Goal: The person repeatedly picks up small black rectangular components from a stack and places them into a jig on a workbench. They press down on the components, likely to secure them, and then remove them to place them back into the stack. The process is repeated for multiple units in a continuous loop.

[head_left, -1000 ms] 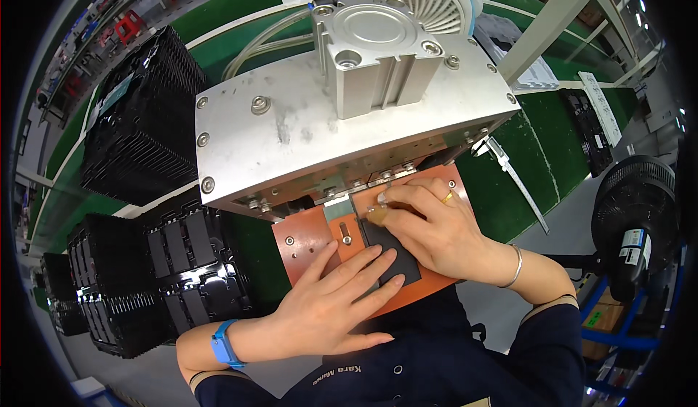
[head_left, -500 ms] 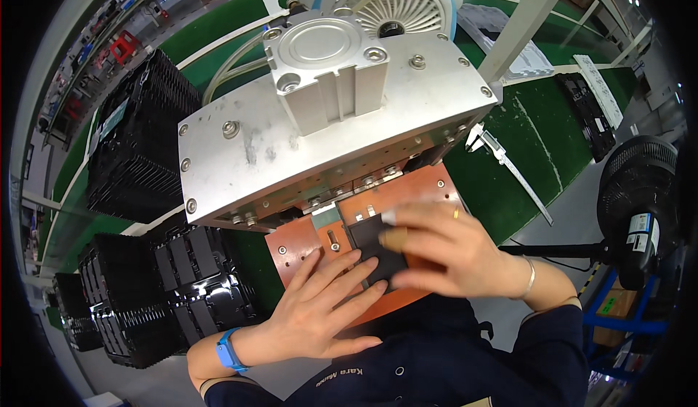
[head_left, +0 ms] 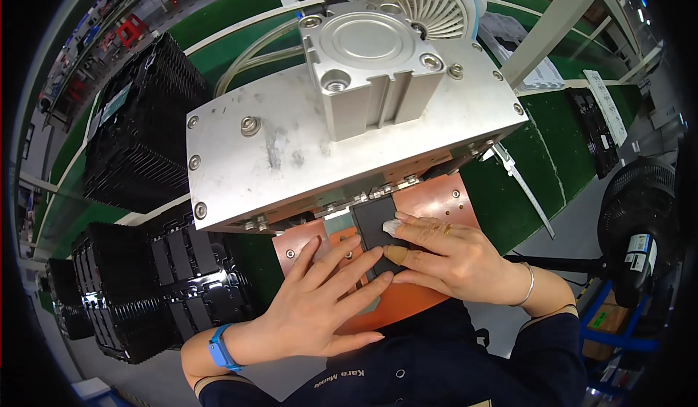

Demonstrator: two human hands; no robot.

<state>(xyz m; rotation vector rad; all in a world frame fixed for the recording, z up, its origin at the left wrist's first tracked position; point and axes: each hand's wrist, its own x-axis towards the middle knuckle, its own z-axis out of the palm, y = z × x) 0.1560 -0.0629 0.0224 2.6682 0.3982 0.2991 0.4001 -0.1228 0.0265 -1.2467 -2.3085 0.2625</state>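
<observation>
A flat black rectangular piece lies on the orange plate at the front of a metal press. Its far end reaches the row of small metal fittings under the press head. My left hand rests with fingers spread, their tips on the near left part of the piece. My right hand has its fingers stretched out onto the right side of the piece. White and tan coverings sit on two of its fingertips. My palms hide some of the plate.
Stacked black trays stand at the left, with another tall stack behind. A caliper lies on the green bench right of the press. A white fan is behind it; a black round device stands at far right.
The black piece has gone farther in, up to the metal fittings under the press head. My right hand, blurred before, now lies steadier on it. The view has shifted slightly.
</observation>
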